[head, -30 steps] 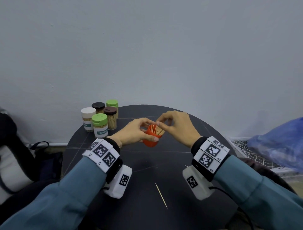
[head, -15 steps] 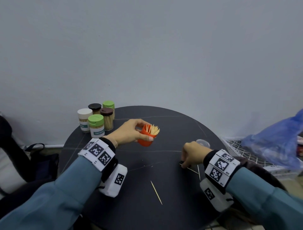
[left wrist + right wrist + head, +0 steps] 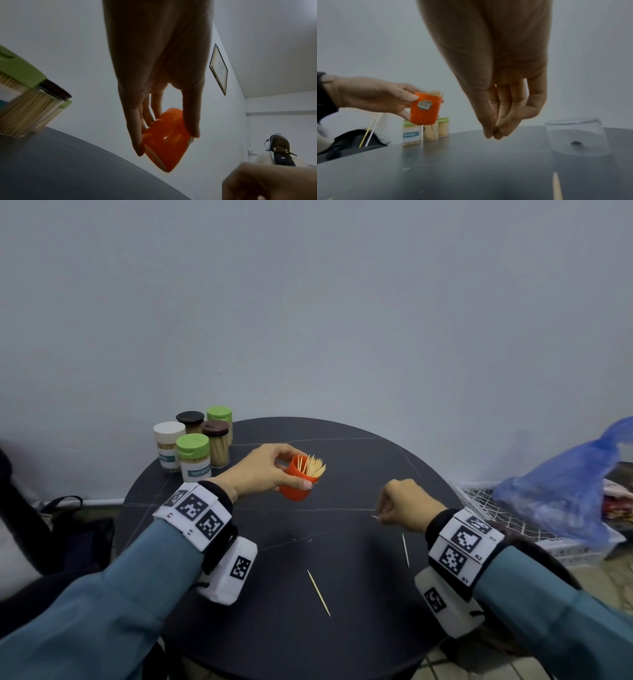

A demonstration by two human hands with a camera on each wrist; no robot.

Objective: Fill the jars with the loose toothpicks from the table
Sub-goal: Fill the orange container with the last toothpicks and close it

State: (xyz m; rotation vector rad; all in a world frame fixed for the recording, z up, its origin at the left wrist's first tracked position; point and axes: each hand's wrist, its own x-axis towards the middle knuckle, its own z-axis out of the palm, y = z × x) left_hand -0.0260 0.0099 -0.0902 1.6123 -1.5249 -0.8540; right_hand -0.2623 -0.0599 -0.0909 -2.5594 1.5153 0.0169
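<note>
My left hand [image 3: 295, 471] grips an open orange jar [image 3: 295, 491] above the middle of the round dark table [image 3: 342, 642]. The jar tilts to the right, and a bunch of toothpicks [image 3: 314, 466] sticks out of its mouth. The left wrist view shows that hand's fingers [image 3: 137, 135] and thumb round the orange jar [image 3: 169, 152]. My right hand [image 3: 382, 513] hovers low over the table's right side, fingertips [image 3: 488, 134] pinched together on one toothpick, whose tip [image 3: 374, 517] pokes out to the left. Two loose toothpicks lie on the table, one in front [image 3: 318, 592] and one by my right wrist [image 3: 405, 549].
Several closed toothpick jars [image 3: 193, 455] with green, brown and white lids stand at the table's back left. A clear plastic cap [image 3: 576, 136] sits on the table beyond my right hand. A blue plastic bag [image 3: 568, 487] and a wire rack [image 3: 486, 508] lie to the right of the table.
My right hand left the jar's mouth, dropped to the table on the right, and has now risen slightly with a toothpick. One toothpick remains where two lay. The left hand kept hold of the jar.
</note>
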